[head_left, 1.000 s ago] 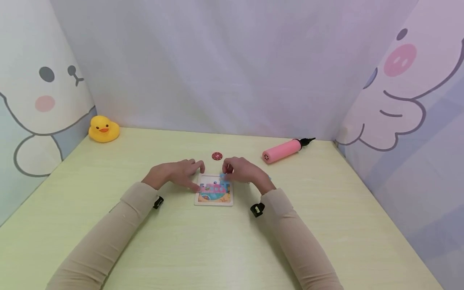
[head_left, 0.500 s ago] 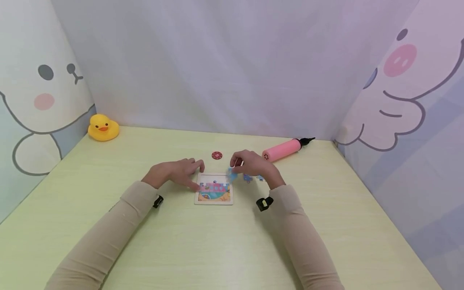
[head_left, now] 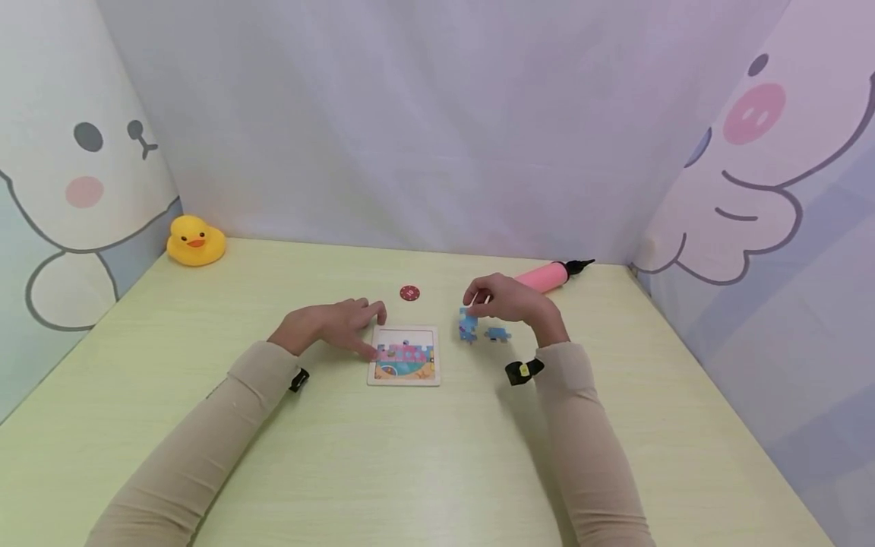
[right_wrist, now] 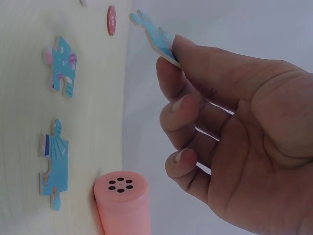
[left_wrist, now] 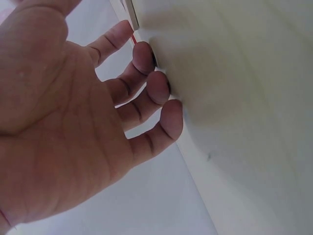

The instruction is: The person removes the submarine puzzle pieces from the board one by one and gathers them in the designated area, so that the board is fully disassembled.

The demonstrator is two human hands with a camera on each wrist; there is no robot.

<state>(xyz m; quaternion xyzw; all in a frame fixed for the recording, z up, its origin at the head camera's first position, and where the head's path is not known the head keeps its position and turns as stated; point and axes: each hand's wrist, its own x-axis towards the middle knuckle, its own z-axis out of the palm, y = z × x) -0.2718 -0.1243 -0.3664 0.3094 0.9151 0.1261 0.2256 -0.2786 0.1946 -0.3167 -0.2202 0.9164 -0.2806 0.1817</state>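
My right hand [head_left: 509,298] pinches a light blue jigsaw piece [right_wrist: 155,38] between thumb and forefinger, raised above the table. Below it in the right wrist view lie two loose blue jigsaw pieces, one with pink spots [right_wrist: 63,67] and one with an orange patch [right_wrist: 59,164]. A white-framed puzzle tray [head_left: 405,382] sits left of that hand, its lower part filled with a pink and teal sea picture, its upper strip bare. At the tray's left side rests my left hand [head_left: 339,325], fingers spread and bent; its thumb touches the frame's edge, and its fingertips are down at the tabletop [left_wrist: 234,98].
Behind the tray lies a red poker chip [head_left: 409,293]. A pink hand pump [head_left: 547,277] with a black nozzle lies behind my right hand, partly covered by it. At the back left corner sits a yellow rubber duck [head_left: 196,241]. Printed fabric walls [head_left: 437,129] enclose the table.
My right hand has moved right from over the tray's upper right corner, carrying the blue jigsaw piece away to above the loose pieces. The left hand has stayed in place.
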